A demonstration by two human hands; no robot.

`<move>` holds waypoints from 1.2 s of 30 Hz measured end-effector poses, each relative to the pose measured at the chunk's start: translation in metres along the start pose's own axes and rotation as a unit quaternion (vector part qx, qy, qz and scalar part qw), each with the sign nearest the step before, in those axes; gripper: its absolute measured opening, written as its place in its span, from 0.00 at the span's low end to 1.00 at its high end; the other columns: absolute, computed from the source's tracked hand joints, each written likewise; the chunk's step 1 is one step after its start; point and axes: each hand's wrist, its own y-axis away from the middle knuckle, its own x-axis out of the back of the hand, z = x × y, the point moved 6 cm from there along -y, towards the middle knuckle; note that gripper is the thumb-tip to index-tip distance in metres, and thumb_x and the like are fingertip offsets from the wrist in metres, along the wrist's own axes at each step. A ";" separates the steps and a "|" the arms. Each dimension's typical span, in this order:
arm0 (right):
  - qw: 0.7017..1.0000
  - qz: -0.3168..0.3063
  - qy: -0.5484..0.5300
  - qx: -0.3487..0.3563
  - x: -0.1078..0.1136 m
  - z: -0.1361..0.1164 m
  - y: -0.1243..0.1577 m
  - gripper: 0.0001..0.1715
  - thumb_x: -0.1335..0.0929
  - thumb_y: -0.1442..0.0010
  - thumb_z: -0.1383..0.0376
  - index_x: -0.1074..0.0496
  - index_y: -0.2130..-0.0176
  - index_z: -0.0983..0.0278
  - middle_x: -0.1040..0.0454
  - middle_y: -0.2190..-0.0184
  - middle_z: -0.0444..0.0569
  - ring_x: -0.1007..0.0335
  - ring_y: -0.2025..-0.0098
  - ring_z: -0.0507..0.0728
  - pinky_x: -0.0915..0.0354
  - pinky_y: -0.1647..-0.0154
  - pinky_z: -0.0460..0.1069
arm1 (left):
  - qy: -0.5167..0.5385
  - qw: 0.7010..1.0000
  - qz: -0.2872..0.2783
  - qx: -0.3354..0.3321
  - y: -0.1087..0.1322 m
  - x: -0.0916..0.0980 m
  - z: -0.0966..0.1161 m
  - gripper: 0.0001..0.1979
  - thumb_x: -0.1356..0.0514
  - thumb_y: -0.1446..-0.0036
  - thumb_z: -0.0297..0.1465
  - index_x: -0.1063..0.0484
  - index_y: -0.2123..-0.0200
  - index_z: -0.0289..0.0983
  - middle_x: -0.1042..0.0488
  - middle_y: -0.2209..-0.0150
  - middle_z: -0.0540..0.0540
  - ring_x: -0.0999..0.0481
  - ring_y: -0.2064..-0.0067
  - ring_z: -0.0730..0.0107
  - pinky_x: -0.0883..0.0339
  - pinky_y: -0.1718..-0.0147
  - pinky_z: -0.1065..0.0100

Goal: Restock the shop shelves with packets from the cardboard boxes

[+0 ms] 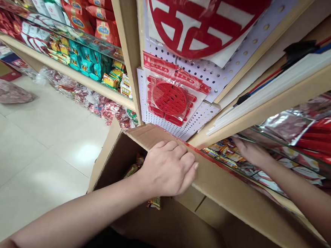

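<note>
My left hand (169, 169) curls over the top flap of an open cardboard box (234, 195), fingers bent down on its edge. Small yellow and red snack packets (132, 169) lie inside the box just under that hand. My right hand (250, 150) reaches into the lower shelf on the right, fingertips among flat snack packets (226, 152); whether it grips one is hidden.
A white pegboard (203, 72) with red paper decorations (170, 99) hangs between wooden shelf uprights. Shelves (72, 72) at the left carry red, white and teal packets. Bagged goods (6, 90) lie on the pale tiled floor (39, 149). Red and silver packs (318, 131) fill the right shelf.
</note>
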 end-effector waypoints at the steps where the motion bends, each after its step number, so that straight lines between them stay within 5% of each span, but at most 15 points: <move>1: 0.999 -0.041 0.008 0.009 -0.001 0.002 0.006 0.30 0.46 0.40 0.52 0.34 0.54 0.73 0.31 0.57 0.59 0.36 0.52 0.58 0.39 0.55 0.53 | -0.002 1.000 -0.001 0.001 0.000 0.000 0.000 0.16 0.55 0.43 0.36 0.31 0.72 0.37 0.31 0.75 0.50 0.35 0.72 0.69 0.49 0.73 0.65; 3: 0.996 -0.089 0.014 0.027 0.009 0.004 0.028 0.38 0.48 0.42 0.48 0.38 0.50 0.77 0.36 0.51 0.64 0.43 0.46 0.61 0.43 0.50 0.54 | -0.005 1.000 -0.002 0.002 0.001 0.001 0.000 0.16 0.56 0.43 0.36 0.31 0.72 0.37 0.30 0.75 0.49 0.34 0.72 0.68 0.49 0.74 0.64; 5: 0.997 -0.065 -0.004 0.050 0.038 -0.002 0.062 0.39 0.48 0.43 0.46 0.40 0.47 0.73 0.40 0.46 0.60 0.47 0.43 0.61 0.47 0.46 0.55 | -0.006 1.000 -0.005 0.003 0.001 0.002 0.000 0.16 0.56 0.43 0.36 0.32 0.72 0.37 0.30 0.74 0.49 0.34 0.71 0.68 0.49 0.74 0.64; 8: 0.994 -0.006 -0.043 0.100 0.095 -0.036 0.126 0.27 0.39 0.48 0.48 0.34 0.52 0.56 0.33 0.51 0.48 0.38 0.49 0.57 0.42 0.48 0.53 | -0.007 1.000 -0.010 0.005 0.002 0.003 0.001 0.16 0.56 0.42 0.36 0.32 0.71 0.37 0.30 0.74 0.48 0.33 0.71 0.67 0.49 0.74 0.64; 10: 0.985 -0.026 -0.100 0.142 0.111 -0.075 0.165 0.18 0.36 0.48 0.55 0.33 0.55 0.49 0.30 0.55 0.42 0.33 0.54 0.53 0.35 0.56 0.45 | -0.008 1.000 -0.011 0.006 0.002 0.004 0.002 0.17 0.56 0.42 0.35 0.31 0.71 0.36 0.29 0.73 0.48 0.33 0.71 0.67 0.49 0.74 0.64; 12: 0.945 -0.178 -0.199 0.188 0.082 -0.120 0.194 0.13 0.38 0.45 0.58 0.31 0.59 0.48 0.27 0.60 0.40 0.32 0.57 0.52 0.34 0.59 0.44 | -0.010 1.000 -0.010 0.006 0.002 0.005 0.003 0.17 0.56 0.42 0.35 0.31 0.71 0.36 0.29 0.73 0.47 0.33 0.70 0.66 0.48 0.73 0.64; 14: 0.905 -0.307 -0.257 0.145 0.021 -0.149 0.205 0.13 0.39 0.44 0.59 0.30 0.60 0.53 0.27 0.60 0.43 0.31 0.58 0.52 0.35 0.58 0.45 | -0.015 1.000 -0.012 0.008 0.001 0.007 0.003 0.17 0.56 0.42 0.35 0.31 0.71 0.36 0.29 0.73 0.46 0.32 0.69 0.65 0.48 0.72 0.64; 19: 0.953 -0.234 -0.189 -0.044 -0.138 -0.146 0.170 0.25 0.35 0.51 0.66 0.35 0.52 0.70 0.32 0.55 0.54 0.37 0.53 0.56 0.42 0.52 0.46 | -0.028 0.999 -0.017 0.009 0.005 0.010 0.005 0.17 0.56 0.42 0.35 0.32 0.74 0.36 0.29 0.73 0.46 0.32 0.69 0.65 0.47 0.72 0.65; 23: 0.965 -0.210 -0.136 -0.084 -0.183 -0.144 0.165 0.21 0.33 0.55 0.67 0.32 0.59 0.72 0.31 0.60 0.58 0.38 0.55 0.62 0.43 0.54 0.51 | -0.029 0.999 -0.016 0.014 0.008 0.010 0.005 0.17 0.56 0.42 0.34 0.31 0.72 0.35 0.29 0.73 0.45 0.32 0.68 0.65 0.46 0.70 0.64; 30: 0.970 -0.198 -0.121 -0.070 -0.167 -0.145 0.182 0.20 0.35 0.58 0.74 0.33 0.61 0.66 0.31 0.59 0.53 0.35 0.57 0.58 0.42 0.60 0.47 | 0.070 0.997 0.017 -0.006 0.008 0.024 0.004 0.13 0.54 0.43 0.32 0.33 0.61 0.35 0.28 0.65 0.44 0.31 0.62 0.64 0.41 0.63 0.61; 34: 0.955 -0.156 -0.245 -0.056 -0.108 -0.140 0.196 0.10 0.36 0.53 0.70 0.37 0.66 0.63 0.30 0.70 0.45 0.34 0.69 0.54 0.42 0.69 0.45 | 0.244 0.962 0.100 -0.076 0.046 0.043 0.018 0.15 0.50 0.47 0.27 0.39 0.54 0.37 0.33 0.55 0.42 0.36 0.52 0.66 0.42 0.55 0.60; 36: 0.921 -0.135 -0.363 -0.040 -0.067 -0.143 0.208 0.07 0.36 0.50 0.66 0.38 0.67 0.63 0.31 0.71 0.44 0.35 0.69 0.52 0.42 0.68 0.45 | 0.299 0.951 0.066 -0.033 0.068 0.034 0.025 0.17 0.48 0.47 0.28 0.40 0.53 0.37 0.35 0.53 0.40 0.37 0.51 0.64 0.41 0.54 0.59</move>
